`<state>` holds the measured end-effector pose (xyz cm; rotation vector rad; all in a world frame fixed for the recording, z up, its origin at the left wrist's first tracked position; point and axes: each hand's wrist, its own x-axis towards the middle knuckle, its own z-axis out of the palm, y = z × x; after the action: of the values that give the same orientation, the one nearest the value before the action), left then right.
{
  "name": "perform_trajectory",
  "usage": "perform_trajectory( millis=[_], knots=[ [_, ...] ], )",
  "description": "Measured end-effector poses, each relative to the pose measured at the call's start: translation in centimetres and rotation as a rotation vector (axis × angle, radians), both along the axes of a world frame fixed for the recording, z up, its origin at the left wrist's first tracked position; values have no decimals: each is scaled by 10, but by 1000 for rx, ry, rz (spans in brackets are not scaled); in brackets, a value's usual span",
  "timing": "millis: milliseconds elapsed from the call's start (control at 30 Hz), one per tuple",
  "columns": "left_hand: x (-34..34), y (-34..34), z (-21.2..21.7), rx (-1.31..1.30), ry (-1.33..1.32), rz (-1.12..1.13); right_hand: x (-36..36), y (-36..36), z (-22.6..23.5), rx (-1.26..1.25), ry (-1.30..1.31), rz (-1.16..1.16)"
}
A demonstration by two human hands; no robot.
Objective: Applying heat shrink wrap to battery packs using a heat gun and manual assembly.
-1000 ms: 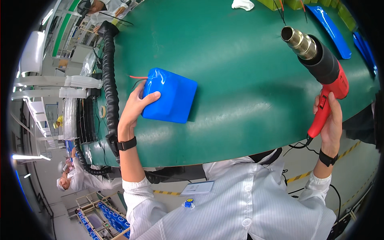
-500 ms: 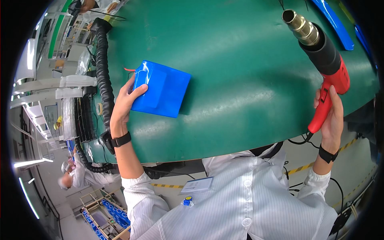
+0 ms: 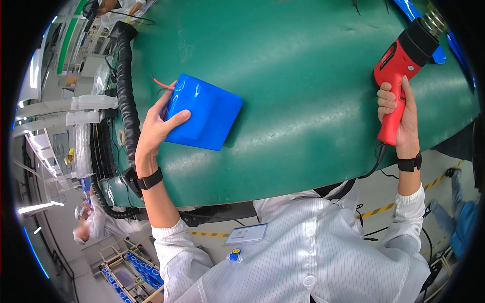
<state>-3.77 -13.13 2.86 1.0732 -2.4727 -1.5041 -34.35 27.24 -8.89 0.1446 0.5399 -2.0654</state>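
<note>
Left fingers have the blue pack by its left side, over the bench's left; squarish, can't call a long axis, red wire poking away-left. Right fingers wrapped round the gun, barrel slanting away and right.

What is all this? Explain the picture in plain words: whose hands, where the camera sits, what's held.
No robot here: these are a person's own bare hands. A wide camera worn on the head looks down, so straight edges bend near the rim. The left hand holds a shiny blue block with red and dark wires at one end. The right hand grips a red and black heat gun, its metal nozzle turned away from the block. Below is a green table; a thick black hose runs along its left side, and blue strips lie at the upper right.
</note>
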Motion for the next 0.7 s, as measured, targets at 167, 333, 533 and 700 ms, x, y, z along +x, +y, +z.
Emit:
perform_trajectory(
  millis=[167, 333, 533, 700],
  knots=[
    [-8, 16, 10, 7, 26, -77, -5, -2, -6, -3, 118, -5],
    [-6, 27, 11, -159, 12, -241, 5, -5, 2, 312, 235, -99],
    [-3, 32, 8, -318, 27, -296, 9, 1, 4, 559, 358, -205],
    [1, 40, 7, -423, 18, -300, 14, 5, 11, 656, 466, -185]
  ],
)
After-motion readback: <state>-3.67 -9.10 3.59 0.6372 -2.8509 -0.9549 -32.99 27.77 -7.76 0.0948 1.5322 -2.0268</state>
